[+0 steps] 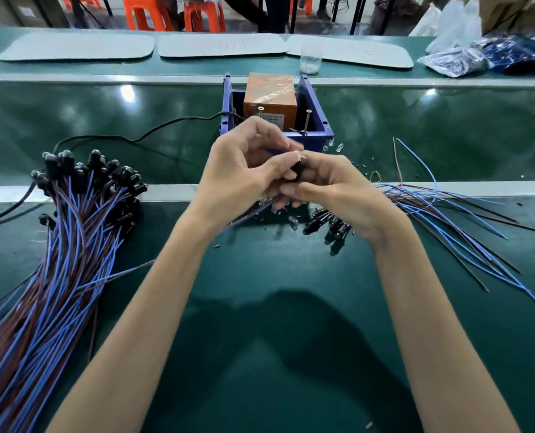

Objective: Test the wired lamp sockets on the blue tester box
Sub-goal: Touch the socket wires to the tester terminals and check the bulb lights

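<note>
The blue tester box (pixel 319 120) stands at the middle of the green bench with an orange block (pixel 271 95) inside and two upright screws at its front. Just in front of it both my hands meet. My left hand (pixel 244 170) and my right hand (pixel 331 192) together pinch one small black lamp socket (pixel 298 171), whose blue and brown wires trail down under my palms. A big bundle of wired sockets (pixel 82 195) lies at the left. A smaller pile of black sockets (pixel 330 226) with long wires lies at the right.
A black cable (pixel 141 137) runs from the box to the left. Loose clear bulbs (pixel 338 148) and small bits lie around the box. A clear cup (pixel 310 59), grey mats and plastic bags sit on the far bench. Orange stools stand behind.
</note>
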`<state>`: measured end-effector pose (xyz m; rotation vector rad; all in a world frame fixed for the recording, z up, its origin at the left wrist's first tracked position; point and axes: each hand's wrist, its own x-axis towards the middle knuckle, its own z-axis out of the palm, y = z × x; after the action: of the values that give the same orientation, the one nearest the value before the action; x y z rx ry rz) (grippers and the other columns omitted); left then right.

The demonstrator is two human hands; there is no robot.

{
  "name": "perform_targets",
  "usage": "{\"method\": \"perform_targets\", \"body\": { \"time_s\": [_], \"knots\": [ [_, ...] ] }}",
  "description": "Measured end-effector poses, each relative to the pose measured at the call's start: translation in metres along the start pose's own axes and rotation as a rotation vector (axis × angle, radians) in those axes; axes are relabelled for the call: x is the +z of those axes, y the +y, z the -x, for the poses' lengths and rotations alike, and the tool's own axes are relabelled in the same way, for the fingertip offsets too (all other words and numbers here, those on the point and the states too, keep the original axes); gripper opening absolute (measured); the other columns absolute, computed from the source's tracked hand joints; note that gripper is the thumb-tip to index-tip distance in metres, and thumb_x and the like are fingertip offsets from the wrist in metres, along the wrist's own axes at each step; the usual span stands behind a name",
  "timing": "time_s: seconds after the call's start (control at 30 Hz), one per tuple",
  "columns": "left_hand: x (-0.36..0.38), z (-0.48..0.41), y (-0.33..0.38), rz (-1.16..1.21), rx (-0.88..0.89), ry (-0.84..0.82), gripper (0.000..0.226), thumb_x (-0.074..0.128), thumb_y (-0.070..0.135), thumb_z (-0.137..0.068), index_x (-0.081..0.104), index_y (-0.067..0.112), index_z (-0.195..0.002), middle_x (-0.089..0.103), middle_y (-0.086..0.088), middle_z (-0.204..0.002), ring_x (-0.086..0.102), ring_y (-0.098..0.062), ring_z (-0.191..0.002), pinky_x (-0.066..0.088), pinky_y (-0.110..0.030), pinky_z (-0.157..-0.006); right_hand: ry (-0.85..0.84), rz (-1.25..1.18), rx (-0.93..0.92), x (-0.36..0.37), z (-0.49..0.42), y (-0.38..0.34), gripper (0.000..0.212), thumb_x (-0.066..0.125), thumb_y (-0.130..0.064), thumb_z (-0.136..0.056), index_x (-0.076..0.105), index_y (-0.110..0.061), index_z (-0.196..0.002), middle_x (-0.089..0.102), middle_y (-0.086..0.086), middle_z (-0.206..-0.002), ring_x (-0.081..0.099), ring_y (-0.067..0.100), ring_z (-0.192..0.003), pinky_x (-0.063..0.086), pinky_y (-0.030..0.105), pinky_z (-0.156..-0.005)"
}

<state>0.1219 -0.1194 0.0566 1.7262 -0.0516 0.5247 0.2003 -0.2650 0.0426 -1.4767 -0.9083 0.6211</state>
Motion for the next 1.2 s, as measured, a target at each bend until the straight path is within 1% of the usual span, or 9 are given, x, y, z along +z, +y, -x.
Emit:
{"method": "perform_targets", "body": {
  "time_s": [0.13,0.23,0.3,0.4,0.5,0.67,0.77,1.07,1.2],
  "knots": [
    [-0.004,-0.002,0.005,0.182,-0.084,-0.022,0.011,0.062,0.018,-0.091,0.063,0.015,-0.081,0.073,-0.006,-0.096,0.071,-0.016,-0.068,0.054,-0.021,-0.064,0.176,-0.034,-0.039,-0.004,-0.001,-0.002,0.013,0.061,0.001,-0.089,0.063,-0.005,-0.100,0.074,-0.001,-0.083,0.070,0.011,-0.076,0.054,0.020,-0.073],
    [-0.011,0.000,0.004,0.078,-0.375,-0.457,0.045,0.049,0.051,-0.091,0.074,0.015,-0.081,0.075,-0.008,-0.095,0.073,-0.020,-0.076,0.056,-0.021,-0.067,0.415,0.039,-0.114,-0.009,-0.002,-0.007,0.010,0.060,-0.005,-0.092,0.063,-0.013,-0.095,0.075,-0.008,-0.083,0.069,0.006,-0.083,0.052,0.021,-0.076],
    [-0.005,0.000,-0.003,-0.051,-0.599,-0.547,0.074,0.037,0.073,-0.083,0.071,0.009,-0.099,0.073,-0.005,-0.105,0.073,-0.019,-0.087,0.057,-0.021,-0.072,0.549,-0.020,-0.138,-0.014,-0.001,-0.010,0.009,0.057,-0.009,-0.094,0.061,-0.017,-0.093,0.075,-0.007,-0.085,0.069,0.009,-0.091,0.051,0.028,-0.084],
    [0.011,-0.008,-0.015,0.138,-0.754,-0.180,0.077,0.029,0.069,-0.089,0.057,0.005,-0.120,0.066,-0.006,-0.119,0.070,-0.016,-0.096,0.056,-0.024,-0.080,0.596,-0.201,-0.146,-0.018,0.002,-0.016,0.009,0.051,-0.012,-0.098,0.056,-0.015,-0.092,0.074,-0.003,-0.078,0.071,0.017,-0.087,0.054,0.034,-0.086],
    [0.017,-0.012,-0.023,0.635,-0.786,0.234,0.063,0.036,0.051,-0.099,0.045,-0.002,-0.132,0.060,-0.015,-0.123,0.064,-0.021,-0.103,0.052,-0.031,-0.088,0.573,-0.292,-0.165,-0.021,0.006,-0.020,0.011,0.046,-0.013,-0.100,0.055,-0.014,-0.094,0.067,-0.003,-0.069,0.068,0.015,-0.075,0.055,0.034,-0.080],
    [0.014,-0.010,-0.024,1.017,-0.724,0.613,0.031,0.031,0.023,-0.105,0.042,0.007,-0.129,0.063,-0.011,-0.095,0.063,-0.020,-0.088,0.048,-0.036,-0.085,0.489,-0.300,-0.186,-0.024,0.009,-0.024,0.012,0.044,-0.014,-0.100,0.056,-0.010,-0.100,0.057,-0.004,-0.064,0.056,0.011,-0.064,0.054,0.034,-0.077],
    [0.015,-0.011,-0.023,1.003,-0.676,0.682,0.027,0.028,0.025,-0.106,0.048,0.008,-0.113,0.065,-0.004,-0.092,0.065,-0.014,-0.085,0.049,-0.033,-0.080,0.486,-0.259,-0.177,-0.023,0.009,-0.025,0.013,0.044,-0.013,-0.100,0.056,-0.010,-0.099,0.052,-0.005,-0.060,0.051,0.011,-0.058,0.052,0.030,-0.069],
    [0.021,-0.008,-0.016,0.906,-0.476,0.711,0.026,0.035,0.021,-0.105,0.045,0.021,-0.130,0.071,0.005,-0.068,0.066,-0.006,-0.059,0.053,-0.023,-0.062,0.516,-0.167,-0.096,-0.023,0.007,-0.024,0.020,0.042,-0.013,-0.102,0.060,-0.012,-0.093,0.034,-0.006,-0.056,0.021,0.010,-0.051,0.024,0.019,-0.045],
    [0.021,-0.008,-0.016,0.668,-0.402,0.587,0.052,0.033,0.010,-0.105,0.015,0.020,-0.152,0.071,0.001,-0.077,0.053,-0.006,-0.049,0.053,-0.020,-0.060,0.563,-0.115,-0.074,-0.023,0.009,-0.024,0.014,0.054,-0.009,-0.095,0.066,-0.012,-0.090,0.031,-0.008,-0.057,0.020,0.007,-0.048,0.021,0.017,-0.041]
  ]
}}
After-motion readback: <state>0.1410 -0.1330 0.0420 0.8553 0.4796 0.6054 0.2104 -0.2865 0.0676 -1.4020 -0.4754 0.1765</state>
